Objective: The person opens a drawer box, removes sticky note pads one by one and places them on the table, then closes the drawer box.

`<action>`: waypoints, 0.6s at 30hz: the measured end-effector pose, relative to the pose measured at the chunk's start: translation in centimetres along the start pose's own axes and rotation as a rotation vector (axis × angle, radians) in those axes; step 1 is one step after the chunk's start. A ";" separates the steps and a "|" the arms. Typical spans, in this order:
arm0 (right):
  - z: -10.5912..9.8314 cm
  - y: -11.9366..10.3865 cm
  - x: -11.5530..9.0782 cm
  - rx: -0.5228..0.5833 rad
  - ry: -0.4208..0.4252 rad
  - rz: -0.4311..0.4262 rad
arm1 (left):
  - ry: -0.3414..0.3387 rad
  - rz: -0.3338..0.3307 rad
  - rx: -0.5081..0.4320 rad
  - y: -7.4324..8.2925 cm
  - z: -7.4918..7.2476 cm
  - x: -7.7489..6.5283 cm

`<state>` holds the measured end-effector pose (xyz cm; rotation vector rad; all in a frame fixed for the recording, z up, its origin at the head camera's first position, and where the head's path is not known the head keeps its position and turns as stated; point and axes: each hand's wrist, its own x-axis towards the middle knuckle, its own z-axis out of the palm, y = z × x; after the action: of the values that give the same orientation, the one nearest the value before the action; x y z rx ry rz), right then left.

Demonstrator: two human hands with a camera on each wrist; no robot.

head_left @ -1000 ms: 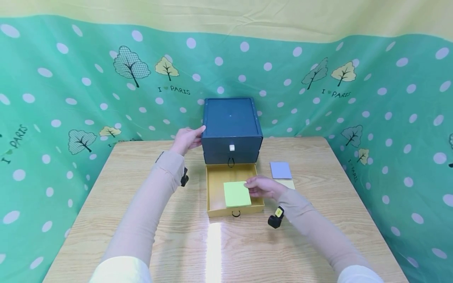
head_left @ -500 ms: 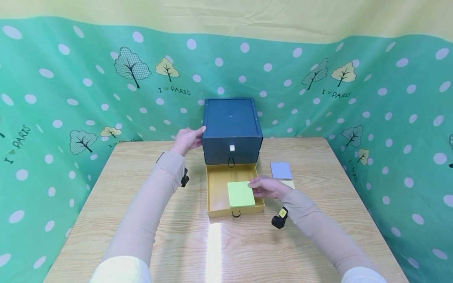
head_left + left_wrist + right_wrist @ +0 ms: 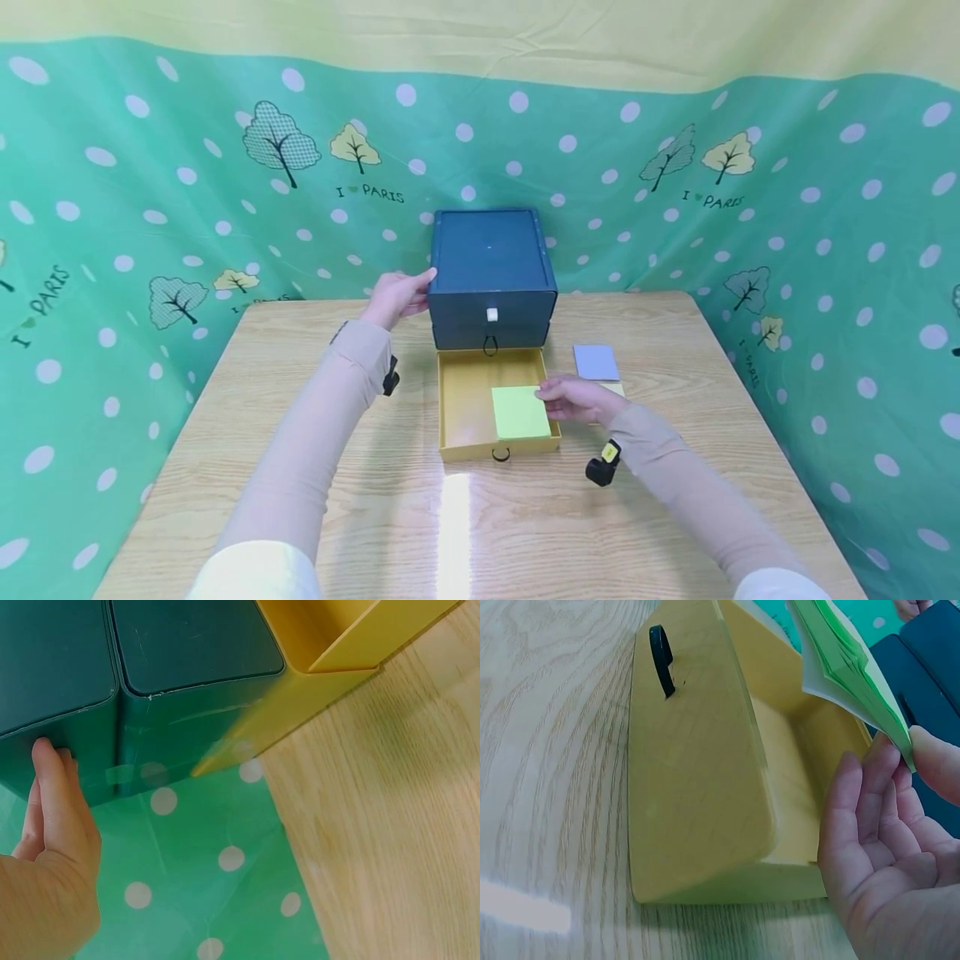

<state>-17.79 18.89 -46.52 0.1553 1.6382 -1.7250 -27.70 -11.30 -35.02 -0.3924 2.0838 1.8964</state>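
Note:
A pad of lime-green sticky notes [image 3: 521,413] is pinched by its right edge between the thumb and fingers of my right hand [image 3: 576,400]. In the right wrist view its sheets [image 3: 851,656] fan apart slightly. The pad hangs tilted over the right part of a pulled-out yellow drawer [image 3: 463,408], the bottom one of a dark blue drawer cabinet [image 3: 491,250]. Against the cabinet's left side, near the upper front corner, rests my left hand [image 3: 396,297]. In the left wrist view its fingers [image 3: 56,787] lie straight along the dark wall.
Right of the drawer lie a lavender pad [image 3: 596,362] and a pale yellow pad [image 3: 613,388], partly hidden by my right hand. A black loop pull [image 3: 501,454] is on the drawer's front. A green dotted curtain [image 3: 480,167] stands behind the wooden table [image 3: 360,500].
My right hand has moved a little to the right with the green sticky notes, from mid-drawer toward the drawer's right wall. The left hand has stayed on the cabinet.

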 end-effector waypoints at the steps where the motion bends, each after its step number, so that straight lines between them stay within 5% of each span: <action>1: -0.1 0.0 0.0 -0.001 -0.006 0.002 | -0.002 0.001 -0.003 0.0 0.0 0.0; 18: -1.4 0.7 -0.9 0.100 -0.046 0.002 | 0.003 0.003 0.005 0.0 0.0 -0.1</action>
<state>-17.29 20.55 -46.78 0.1634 1.5188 -1.7971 -27.66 -11.33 -34.98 -0.3912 2.0915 1.8927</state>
